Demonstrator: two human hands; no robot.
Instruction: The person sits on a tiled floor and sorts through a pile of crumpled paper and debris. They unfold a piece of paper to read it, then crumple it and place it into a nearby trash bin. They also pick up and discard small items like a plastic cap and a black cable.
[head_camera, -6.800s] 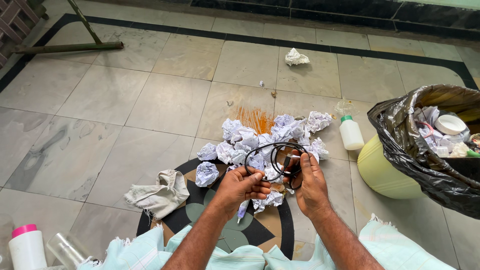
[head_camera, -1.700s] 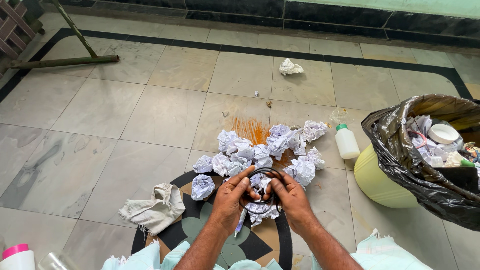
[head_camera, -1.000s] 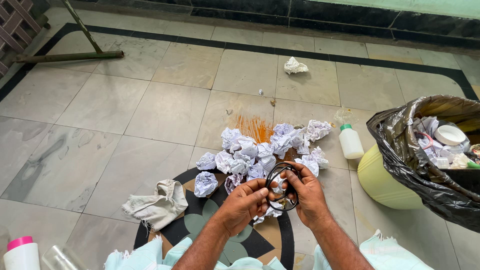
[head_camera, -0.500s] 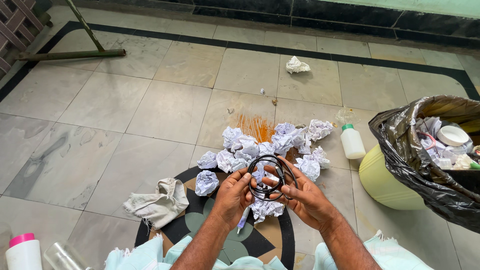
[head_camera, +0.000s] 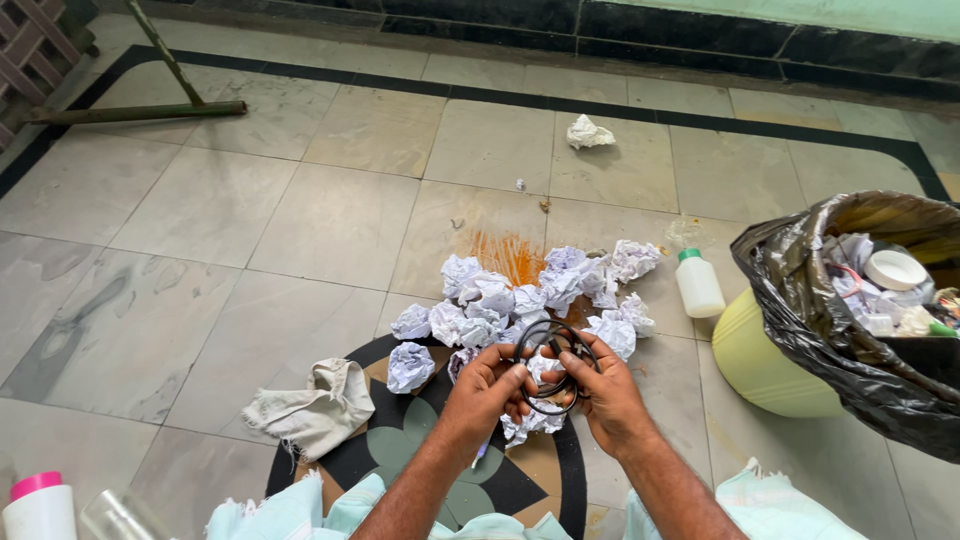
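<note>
Both my hands hold a coiled black cable (head_camera: 548, 340) over the floor. My left hand (head_camera: 485, 390) pinches the coil's left side and my right hand (head_camera: 603, 392) grips its right side, fingers curled through the loops. Just beyond and under the coil lies a pile of crumpled white paper balls (head_camera: 520, 295). A pen-like object lies on the floor below my left hand, mostly hidden.
A yellow bin (head_camera: 765, 360) lined with a black bag (head_camera: 830, 330) full of rubbish stands at right. A white bottle with green cap (head_camera: 697, 284) stands beside it. A grey rag (head_camera: 312, 402), a pink-capped bottle (head_camera: 38, 505), a lone paper ball (head_camera: 588, 132) and a green pole (head_camera: 130, 108) lie around.
The coil has been drawn into smaller loops and my hands have closed in together on it. My right hand's fingers, spread half a second ago, now curl around the cable.
</note>
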